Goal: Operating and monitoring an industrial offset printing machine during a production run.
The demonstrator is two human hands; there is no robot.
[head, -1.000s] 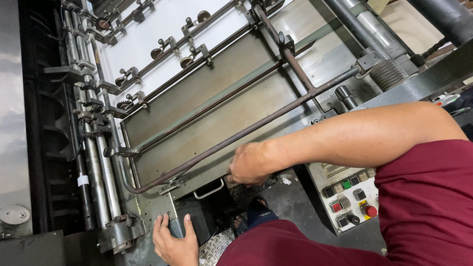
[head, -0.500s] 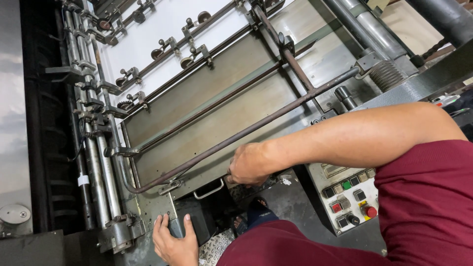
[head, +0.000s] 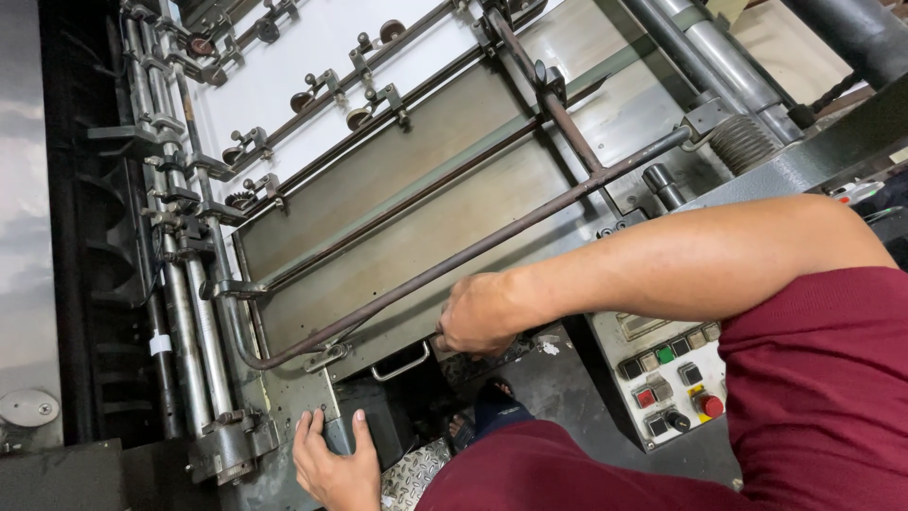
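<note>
Large grey-green sheet-metal feed board of a printing machine is filling the view, lying tilted, a white paper sheet covering its far end. Long brown steel guard bar is crossing it diagonally. Right arm is stretching across from the maroon sleeve, elbow nearly straight. Right hand is curling narrow at the board's near edge, just beside the bent chrome pull handle; what it grips, cannot tell. Left hand is lying flat, fingers spread wide, on the dark metal corner block below. Pale grey control panel, with red, green and grey square buttons, is sitting under the forearm.
</note>
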